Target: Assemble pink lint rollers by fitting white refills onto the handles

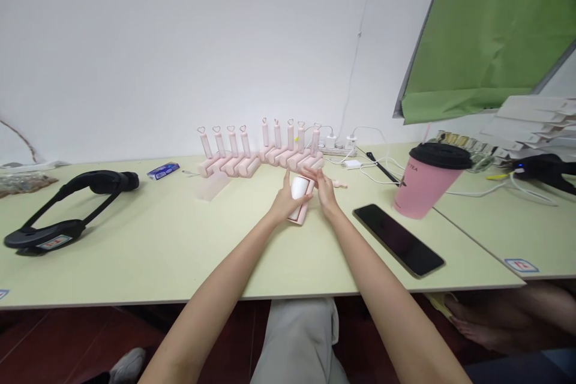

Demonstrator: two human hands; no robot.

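Observation:
Near the middle of the table, a pink device with a white rounded part (299, 188) lies tilted between my two hands. My left hand (284, 200) grips its left side, with the thumb across the white part. My right hand (324, 191) is at the upper right edge of the device, its fingers bent against the top end. Just beyond my hands stand several pink devices (246, 166) in two groups, each with an upright clear tube and a heart-shaped loop on top. A small pink piece (339, 184) lies right of my right hand.
A black phone (398, 239) and a pink cup with black lid (425, 183) are on the right, near white cables and chargers (353, 164). At left are a black headset (67, 210) and a blue packet (163, 171). Another person's leg (504, 312) shows lower right.

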